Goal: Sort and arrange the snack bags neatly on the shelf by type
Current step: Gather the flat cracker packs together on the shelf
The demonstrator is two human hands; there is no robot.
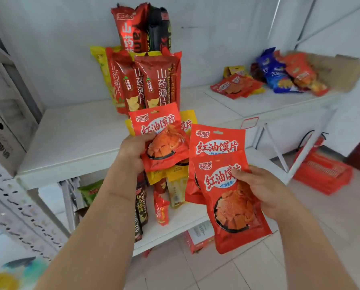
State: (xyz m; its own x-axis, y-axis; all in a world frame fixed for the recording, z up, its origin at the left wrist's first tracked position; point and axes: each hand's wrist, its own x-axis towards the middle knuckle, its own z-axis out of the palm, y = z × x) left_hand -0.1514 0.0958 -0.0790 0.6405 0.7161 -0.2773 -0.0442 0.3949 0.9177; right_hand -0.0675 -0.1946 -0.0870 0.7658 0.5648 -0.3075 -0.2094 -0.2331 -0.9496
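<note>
Left hand pinching one flat orange-red foil snack pouch | right hand gripping two matching pouches | best squared together, then laid beside tall red yam-crisp bags.

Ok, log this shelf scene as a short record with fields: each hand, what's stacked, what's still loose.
left hand: grips one orange-red bag, yellow bags behind it
right hand: holds two matching orange-red bags
standing on shelf: tall red yam crisp bags
unsorted: mixed pile at far right of shelf
lower shelf: more loose bags
</note>
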